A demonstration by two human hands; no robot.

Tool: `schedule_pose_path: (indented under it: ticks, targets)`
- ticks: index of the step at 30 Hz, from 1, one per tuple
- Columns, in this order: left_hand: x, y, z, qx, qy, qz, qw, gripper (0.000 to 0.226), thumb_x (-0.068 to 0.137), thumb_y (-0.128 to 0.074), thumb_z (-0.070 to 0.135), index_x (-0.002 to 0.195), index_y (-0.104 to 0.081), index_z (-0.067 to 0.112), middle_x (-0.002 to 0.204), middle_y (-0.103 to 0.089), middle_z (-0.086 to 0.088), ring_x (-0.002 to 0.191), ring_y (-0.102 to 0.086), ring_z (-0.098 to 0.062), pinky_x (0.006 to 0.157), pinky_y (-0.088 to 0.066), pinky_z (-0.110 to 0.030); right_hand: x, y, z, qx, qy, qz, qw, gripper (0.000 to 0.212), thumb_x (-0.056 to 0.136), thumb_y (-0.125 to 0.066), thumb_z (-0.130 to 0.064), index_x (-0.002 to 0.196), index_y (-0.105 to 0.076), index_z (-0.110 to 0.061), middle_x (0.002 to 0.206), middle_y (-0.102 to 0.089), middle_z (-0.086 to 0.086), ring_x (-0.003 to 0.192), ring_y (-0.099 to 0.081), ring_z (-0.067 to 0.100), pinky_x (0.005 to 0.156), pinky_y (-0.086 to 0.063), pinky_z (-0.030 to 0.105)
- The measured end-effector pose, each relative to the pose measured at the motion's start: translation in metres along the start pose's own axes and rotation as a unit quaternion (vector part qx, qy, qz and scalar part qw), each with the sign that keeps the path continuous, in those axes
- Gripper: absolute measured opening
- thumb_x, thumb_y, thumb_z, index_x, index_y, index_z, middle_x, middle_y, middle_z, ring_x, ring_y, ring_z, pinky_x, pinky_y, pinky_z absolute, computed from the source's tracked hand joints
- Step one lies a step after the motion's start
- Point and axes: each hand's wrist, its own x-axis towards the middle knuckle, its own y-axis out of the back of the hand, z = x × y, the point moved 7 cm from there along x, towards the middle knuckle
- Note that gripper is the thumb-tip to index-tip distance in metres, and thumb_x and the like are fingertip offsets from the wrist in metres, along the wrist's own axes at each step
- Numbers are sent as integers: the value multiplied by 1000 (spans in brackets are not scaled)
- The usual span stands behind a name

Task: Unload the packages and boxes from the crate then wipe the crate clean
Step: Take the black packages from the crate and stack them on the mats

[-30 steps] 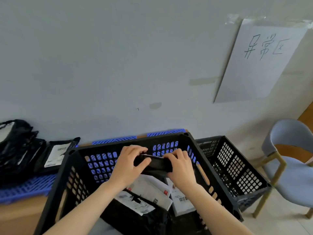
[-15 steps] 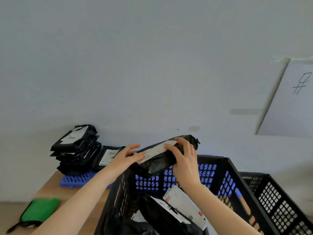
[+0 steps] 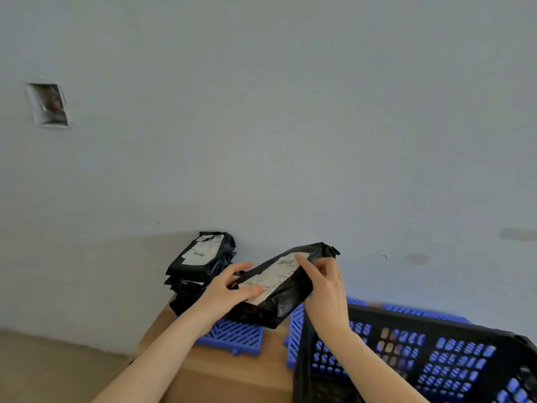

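Both hands hold a black plastic mailer package with a white shipping label (image 3: 286, 289) in the air: the left hand (image 3: 225, 289) grips its lower end, thumb curled on the label, while the right hand (image 3: 327, 289) pinches its upper side. Beyond the left hand sits a stack of black plastic packages (image 3: 200, 266) on a blue slatted plastic mat (image 3: 232, 337); below the right hand stands the black perforated plastic crate (image 3: 421, 353).
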Motion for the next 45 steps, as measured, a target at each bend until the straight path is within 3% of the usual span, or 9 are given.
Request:
schedule_pose_path:
  ticks: [4,7,10,15,19,22,27,32,45]
  targets:
    - [15,25,-9,20,-31,28,999,53,79,-80,28,125,-55,37,116,-55,16,100,-46,15,66,-40,0,10,-34,-7,-27,-59,-3,998,90,65,-54,18,142,-44,-28,114,-47,1,97,-44,22,79,-44,32]
    - [32,33,-20,35,-33,43,998,54,75,-82,33,121,-57,39,119,-55,19,108,-46,10,76,-39,-6,19,-52,3,-20,-116,-34,992,85,72,-53,11,143,-39,-34,110,-54,-6,93,-40,17,80,-43,30]
    - [52,37,-32,62,-35,69,995,56,70,-85,37,119,-57,41,124,-54,17,119,-46,-2,92,-38,-21,30,-77,14,139,-188,-113,966,76,82,-51,6,142,-39,-38,108,-60,-10,81,-53,13,63,-47,21]
    - [80,32,-40,115,-44,101,987,57,73,-83,34,123,-55,36,124,-49,10,115,-46,-6,93,-36,-23,44,-124,27,276,-263,-196,903,52,96,-40,-6,137,-45,-37,81,-63,1,52,-46,10,45,-39,20]
    - [105,35,-52,161,-42,120,979,59,73,-83,33,125,-55,33,122,-45,10,112,-45,-5,83,-35,-10,48,-161,40,289,-282,-220,888,41,96,-54,-23,135,-48,-33,141,-49,-2,106,-58,11,79,-55,23]
    - [123,32,-70,181,-38,123,975,55,74,-83,33,123,-56,31,121,-43,11,110,-44,-2,73,-34,-3,48,-183,49,237,-256,-231,909,54,85,-71,-23,134,-49,-30,142,-46,-5,125,-48,15,98,-49,31]
    - [158,28,-116,192,-23,108,975,42,82,-75,40,119,-60,28,120,-42,12,103,-48,4,72,-36,1,48,-235,73,198,-292,-240,904,57,80,-69,-4,130,-53,-25,143,-43,-1,127,-46,15,94,-50,23]
    - [193,29,-165,225,-4,66,972,40,90,-65,37,128,-54,30,121,-37,16,98,-44,16,70,-37,0,40,-295,95,157,-326,-277,890,59,83,-58,6,136,-48,-19,149,-35,-1,132,-41,15,65,-45,0]
    - [248,19,-244,246,66,-25,967,53,92,-62,42,140,-45,29,141,-23,15,101,-46,6,80,-38,-5,30,-380,129,136,-379,-302,864,72,83,-46,16,146,-37,-18,155,-25,-1,135,-38,13,76,-48,5]
